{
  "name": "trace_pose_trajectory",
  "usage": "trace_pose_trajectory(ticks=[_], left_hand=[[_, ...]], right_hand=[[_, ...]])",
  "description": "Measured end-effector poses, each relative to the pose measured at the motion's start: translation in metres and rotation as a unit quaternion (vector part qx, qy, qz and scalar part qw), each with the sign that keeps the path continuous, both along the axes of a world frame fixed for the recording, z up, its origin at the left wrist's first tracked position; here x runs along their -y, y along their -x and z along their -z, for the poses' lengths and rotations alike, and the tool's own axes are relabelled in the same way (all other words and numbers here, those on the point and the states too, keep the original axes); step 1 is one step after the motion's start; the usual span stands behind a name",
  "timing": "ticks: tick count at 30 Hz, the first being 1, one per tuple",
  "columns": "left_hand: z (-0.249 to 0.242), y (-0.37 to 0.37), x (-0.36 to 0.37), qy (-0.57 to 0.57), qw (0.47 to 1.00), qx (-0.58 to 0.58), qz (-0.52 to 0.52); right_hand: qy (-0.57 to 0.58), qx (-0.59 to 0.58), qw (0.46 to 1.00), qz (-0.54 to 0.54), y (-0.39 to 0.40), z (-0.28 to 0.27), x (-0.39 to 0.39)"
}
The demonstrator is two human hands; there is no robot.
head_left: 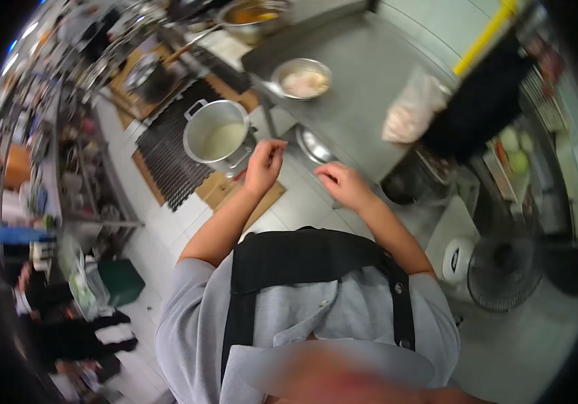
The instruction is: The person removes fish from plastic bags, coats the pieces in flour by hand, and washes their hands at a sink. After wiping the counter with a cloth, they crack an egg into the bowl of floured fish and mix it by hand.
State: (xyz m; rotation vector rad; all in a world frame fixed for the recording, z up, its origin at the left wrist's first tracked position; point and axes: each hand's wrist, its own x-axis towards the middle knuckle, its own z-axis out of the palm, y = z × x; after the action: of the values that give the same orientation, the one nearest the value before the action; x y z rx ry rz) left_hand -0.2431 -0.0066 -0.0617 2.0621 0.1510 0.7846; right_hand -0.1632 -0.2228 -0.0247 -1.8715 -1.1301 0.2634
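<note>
My left hand [265, 165] is raised in front of my body with its fingers curled closed. It is beside a large metal pot [195, 138] that has pale contents and stands on the left. My right hand [344, 185] has its fingers and thumb drawn together as in a pinch. Whatever either hand may hold is hidden or too small to make out. Just beyond the hands, near the edge of the steel table [363, 50], a shiny metal bowl [314, 144] shows. On that table stands another metal bowl [304, 79] with pale food inside.
A plastic bag [413, 111] of pale food lies on the table's right part. A dark perforated mat [168, 151] and a piece of cardboard [269, 205] lie on the tiled floor. A fan [504, 273] stands at right. Another person [77, 330] is at lower left.
</note>
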Motion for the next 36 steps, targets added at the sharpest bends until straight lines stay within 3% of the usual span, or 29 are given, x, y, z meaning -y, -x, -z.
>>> trace_pose_trajectory(ticks=[2, 6, 8, 10, 15, 19, 22, 25, 30, 33, 34, 36], left_hand=[[-0.048, -0.041, 0.041, -0.031, 0.998, 0.004, 0.053], [-0.060, -0.131, 0.077, -0.058, 0.985, -0.041, 0.157], [-0.052, -0.177, 0.085, -0.091, 0.977, -0.088, 0.169], [-0.037, -0.217, 0.093, -0.097, 0.969, -0.132, 0.185], [-0.041, -0.297, 0.120, -0.063, 0.940, -0.227, 0.245], [-0.051, -0.328, 0.138, 0.014, 0.925, -0.244, 0.290], [-0.040, -0.347, 0.157, 0.077, 0.944, -0.183, 0.263], [-0.050, -0.351, 0.161, 0.090, 0.916, -0.244, 0.306], [-0.036, -0.351, 0.163, -0.008, 0.935, -0.258, 0.243], [-0.040, -0.336, 0.177, 0.056, 0.981, -0.120, 0.139], [-0.042, -0.340, 0.177, 0.057, 0.977, -0.068, 0.195], [-0.051, -0.333, 0.178, 0.039, 0.986, 0.015, 0.164]], right_hand=[[-0.004, -0.044, 0.996, 0.074, -0.019, -0.013, 0.037], [-0.063, -0.096, 0.972, 0.204, -0.065, -0.019, 0.082], [-0.091, -0.001, 0.958, 0.271, -0.100, -0.008, 0.098], [-0.063, 0.011, 0.935, 0.350, -0.147, 0.024, 0.121], [-0.073, -0.247, 0.867, 0.427, -0.211, -0.013, 0.143], [-0.079, -0.231, 0.909, 0.338, -0.262, -0.019, 0.139], [-0.091, -0.371, 0.884, 0.270, -0.294, -0.008, 0.137], [-0.068, -0.400, 0.884, 0.231, -0.306, 0.008, 0.131], [-0.020, -0.365, 0.922, 0.127, -0.308, 0.001, 0.122], [-0.087, -0.445, 0.887, 0.092, -0.323, -0.011, 0.119], [-0.102, -0.438, 0.889, 0.079, -0.326, -0.017, 0.117], [-0.081, -0.455, 0.887, 0.009, -0.331, -0.029, 0.112]])
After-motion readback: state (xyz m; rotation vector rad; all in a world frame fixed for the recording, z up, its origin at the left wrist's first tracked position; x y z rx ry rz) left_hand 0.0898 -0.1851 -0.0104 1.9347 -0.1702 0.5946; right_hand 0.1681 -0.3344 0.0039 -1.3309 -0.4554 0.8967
